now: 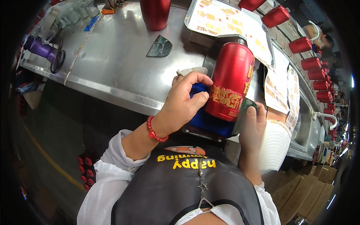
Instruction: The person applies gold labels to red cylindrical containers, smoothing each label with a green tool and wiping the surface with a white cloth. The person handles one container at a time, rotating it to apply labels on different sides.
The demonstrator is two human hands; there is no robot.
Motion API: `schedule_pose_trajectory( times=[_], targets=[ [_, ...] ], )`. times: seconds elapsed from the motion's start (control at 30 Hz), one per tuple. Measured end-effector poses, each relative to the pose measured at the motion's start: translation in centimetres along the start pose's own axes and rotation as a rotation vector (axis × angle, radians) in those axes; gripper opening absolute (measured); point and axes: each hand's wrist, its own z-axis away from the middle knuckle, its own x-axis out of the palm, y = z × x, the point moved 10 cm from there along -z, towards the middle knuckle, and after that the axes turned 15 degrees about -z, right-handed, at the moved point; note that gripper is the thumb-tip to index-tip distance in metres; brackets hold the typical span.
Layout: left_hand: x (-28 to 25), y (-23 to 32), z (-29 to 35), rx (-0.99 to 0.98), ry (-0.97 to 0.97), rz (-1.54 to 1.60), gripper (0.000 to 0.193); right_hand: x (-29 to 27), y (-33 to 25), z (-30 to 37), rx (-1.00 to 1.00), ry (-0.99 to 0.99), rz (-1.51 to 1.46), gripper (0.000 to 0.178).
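A shiny red bottle (231,67) with a gold dragon decal lies tilted on a blue support (208,125), its neck pointing away from me. My left hand (184,98) is at the bottle's left side, thumb and forefinger apart, fingertips at or very near the red surface. My right hand (255,125) pinches a thin dark green flat piece (247,106), like a small scraper, by the bottle's lower right side. Part of this piece is hidden by the fingers and bottle. Behind my left hand shows a pale rolled cloth (193,71).
On the steel table (108,56) lie a dark curved flat piece (159,48) and a purple tool (39,48) with a cord. Another red bottle (155,15) stands farther back. A tray (187,18) holds gold-printed decal sheets (221,18). Stacked white bowls (275,146) sit at right, near hanging red bottles (300,45).
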Motion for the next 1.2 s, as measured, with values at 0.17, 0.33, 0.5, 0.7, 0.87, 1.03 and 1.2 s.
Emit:
schedule_pose_trajectory(
  times=[0.17,0.33,0.5,0.7,0.87,1.03,1.2],
  targets=[
    [0.0,0.3,-0.2,0.007,-0.021,-0.010,0.026,0.2,-0.1,0.0,-0.003,0.003,-0.007,0.021],
    [0.0,0.0,-0.3,0.001,0.026,0.029,0.027,0.1,0.0,0.0,-0.005,0.005,-0.002,0.021],
    [0.2,-0.7,-0.7,-0.034,0.014,0.106,0.025,0.2,0.0,0.0,-0.003,0.002,-0.021,0.021],
    [0.5,0.1,-0.6,-0.071,-0.153,0.137,0.017,0.0,0.1,0.0,0.003,0.000,-0.014,0.022],
    [0.2,-0.3,-1.5,0.051,-0.001,0.023,0.019,0.0,0.1,0.0,0.000,0.003,-0.029,0.022],
    [-0.2,-0.4,-1.5,0.088,0.046,0.185,0.019,0.1,-0.1,0.0,-0.008,0.000,-0.008,0.022],
    [0.1,-0.4,-1.7,0.108,0.070,-0.019,0.017,0.3,-0.3,0.0,-0.004,0.002,-0.006,0.023]
  ],
)
